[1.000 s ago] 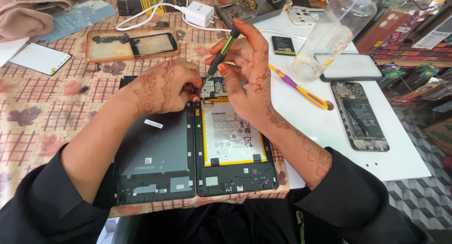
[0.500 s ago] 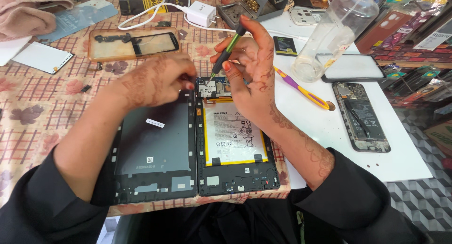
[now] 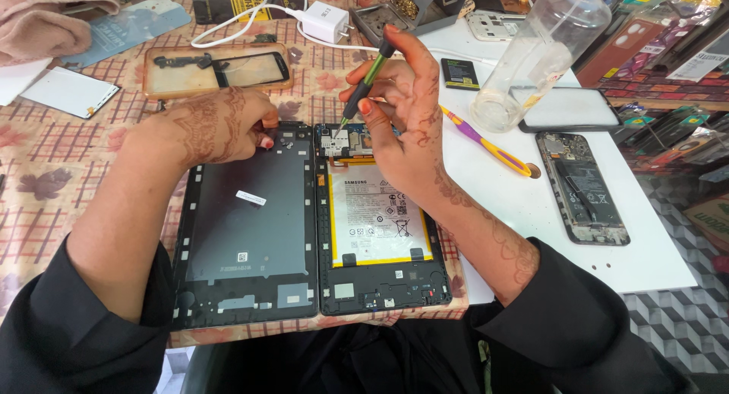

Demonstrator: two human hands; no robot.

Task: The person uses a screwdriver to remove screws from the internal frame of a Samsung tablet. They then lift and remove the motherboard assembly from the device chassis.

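An opened tablet point(image 3: 380, 234) lies in front of me, its white and yellow battery showing. Its dark grey back cover point(image 3: 247, 234) lies flat just left of it. My right hand point(image 3: 402, 113) grips a green and black screwdriver point(image 3: 363, 86) upright, tip down on the circuit board at the tablet's top edge. My left hand point(image 3: 216, 124) rests with curled fingers on the upper corner of the back cover, fingertips close to the board.
A yellow and purple tool point(image 3: 486, 142) and an opened phone point(image 3: 581, 187) lie on the white mat point(image 3: 547, 234) to the right. A clear plastic bottle point(image 3: 543, 56) stands behind. A phone frame point(image 3: 216, 69), white charger point(image 3: 323, 20) and white panel point(image 3: 68, 91) lie further back.
My right hand has shifted slightly with the screwdriver, its tip staying at the top of the tablet. My left hand stays at the back cover's top corner.
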